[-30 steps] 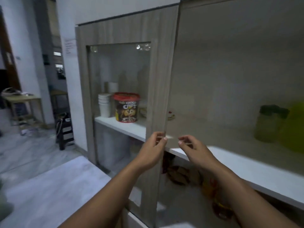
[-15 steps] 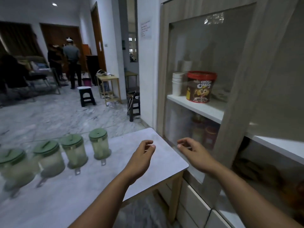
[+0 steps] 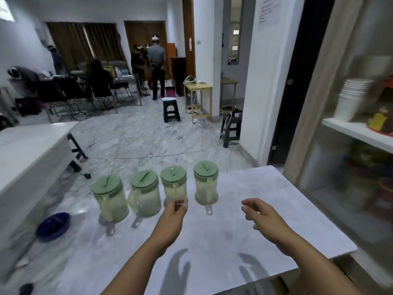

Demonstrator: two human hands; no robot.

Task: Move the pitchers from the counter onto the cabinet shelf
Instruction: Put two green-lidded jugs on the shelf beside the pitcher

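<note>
Several clear pitchers with green lids stand in a row on the white counter [image 3: 265, 209]: the far-left pitcher [image 3: 110, 199], a second pitcher [image 3: 145, 194], a third pitcher [image 3: 174, 186] and the rightmost pitcher [image 3: 206, 184]. My left hand [image 3: 172, 218] hovers just in front of the third pitcher, fingers apart, holding nothing. My right hand [image 3: 261, 216] floats open over the counter, to the right of the rightmost pitcher. The cabinet [image 3: 340, 135] with a glass door stands at the right; its white shelf [image 3: 350, 129] shows behind the glass.
Stacked white cups [image 3: 350, 99] and a snack tub [image 3: 382, 120] sit on the shelf. A white table [image 3: 27, 150] stands at the left, a blue bowl [image 3: 53, 225] on the floor below. People, chairs and stools [image 3: 171, 109] fill the room behind.
My view swung left from the cabinet to the counter. Both hands left the cabinet door and moved toward the pitchers, the left one now close to the third pitcher.
</note>
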